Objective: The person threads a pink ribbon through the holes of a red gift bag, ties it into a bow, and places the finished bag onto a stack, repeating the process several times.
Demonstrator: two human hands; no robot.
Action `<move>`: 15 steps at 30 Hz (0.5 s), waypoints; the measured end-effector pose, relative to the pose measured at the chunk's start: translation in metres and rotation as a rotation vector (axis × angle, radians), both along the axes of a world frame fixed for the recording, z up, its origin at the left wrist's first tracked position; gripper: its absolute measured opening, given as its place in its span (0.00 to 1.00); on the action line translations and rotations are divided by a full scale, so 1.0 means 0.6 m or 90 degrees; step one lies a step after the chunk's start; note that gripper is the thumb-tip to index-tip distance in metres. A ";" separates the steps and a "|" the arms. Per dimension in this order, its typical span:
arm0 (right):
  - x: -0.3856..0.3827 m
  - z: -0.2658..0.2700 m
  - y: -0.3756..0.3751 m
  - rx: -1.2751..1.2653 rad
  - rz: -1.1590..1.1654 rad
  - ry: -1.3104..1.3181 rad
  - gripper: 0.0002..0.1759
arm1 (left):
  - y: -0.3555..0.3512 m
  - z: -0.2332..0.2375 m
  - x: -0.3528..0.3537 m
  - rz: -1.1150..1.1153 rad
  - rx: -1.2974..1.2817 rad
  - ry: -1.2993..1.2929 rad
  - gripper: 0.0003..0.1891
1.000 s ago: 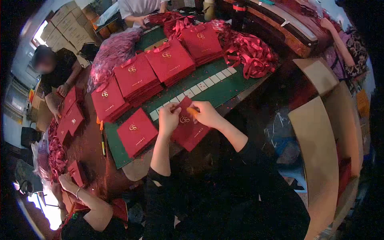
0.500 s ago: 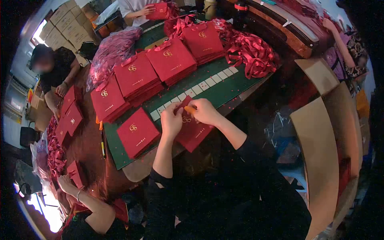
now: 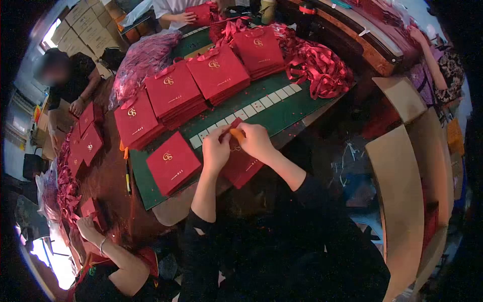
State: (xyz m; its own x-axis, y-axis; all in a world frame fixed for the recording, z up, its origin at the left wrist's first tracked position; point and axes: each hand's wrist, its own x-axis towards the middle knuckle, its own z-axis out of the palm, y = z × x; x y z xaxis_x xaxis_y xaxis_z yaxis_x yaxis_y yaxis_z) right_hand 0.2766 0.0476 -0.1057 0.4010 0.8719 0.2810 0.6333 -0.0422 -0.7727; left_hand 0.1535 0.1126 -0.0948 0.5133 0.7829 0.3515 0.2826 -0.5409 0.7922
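Note:
A red paper bag with gold print (image 3: 243,169) lies at the table's near edge, partly hidden by my hands. My left hand (image 3: 216,152) is closed, its fingertips pinching the bag's top edge. Beside it, my right hand (image 3: 257,144) is also closed on that edge, with something orange (image 3: 236,135) at its thumb, perhaps a finger cover. What the fingertips do between them is too small to make out. Left of my hands, another red bag (image 3: 173,163) lies flat on the green mat (image 3: 279,120).
Stacked red bags (image 3: 173,90) line the mat behind a row of white rectangles (image 3: 249,111). Red ribbons (image 3: 324,75) are heaped at the back right. An open cardboard box (image 3: 397,196) stands at my right. Co-workers' hands (image 3: 90,231) handle red pieces at left and back.
My fingers have shifted slightly at the bag's top edge, and the bag has moved up a little. A co-worker's hand at lower left has moved slightly right.

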 end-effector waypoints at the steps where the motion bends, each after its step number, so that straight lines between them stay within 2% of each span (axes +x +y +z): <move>1: -0.001 0.005 0.000 -0.036 -0.024 -0.100 0.09 | 0.005 0.001 -0.004 -0.019 -0.066 0.007 0.11; 3: 0.004 0.008 -0.004 -0.071 -0.026 -0.157 0.08 | 0.012 0.012 -0.012 -0.074 -0.258 -0.040 0.14; 5: 0.016 0.009 -0.012 0.057 0.047 -0.121 0.08 | 0.018 0.047 -0.027 -0.161 -0.520 -0.072 0.14; 6: 0.023 -0.005 -0.010 0.086 0.071 -0.135 0.06 | 0.029 0.030 -0.030 -0.192 -0.591 -0.111 0.15; 9: 0.028 -0.006 -0.018 0.079 0.125 -0.121 0.05 | 0.026 -0.007 -0.010 -0.149 -0.536 -0.043 0.15; 11: 0.032 -0.003 -0.020 0.079 0.134 -0.101 0.06 | 0.028 -0.017 -0.011 -0.182 -0.484 -0.052 0.13; 13: 0.035 -0.005 -0.022 0.079 0.139 -0.075 0.07 | 0.021 -0.001 -0.015 -0.150 -0.366 0.060 0.10; 14: 0.037 -0.006 -0.020 0.059 0.142 -0.077 0.08 | 0.018 0.000 -0.014 -0.149 -0.365 0.064 0.10; 15: 0.039 -0.004 -0.020 0.038 0.145 -0.080 0.09 | 0.015 0.000 -0.012 -0.129 -0.283 0.064 0.08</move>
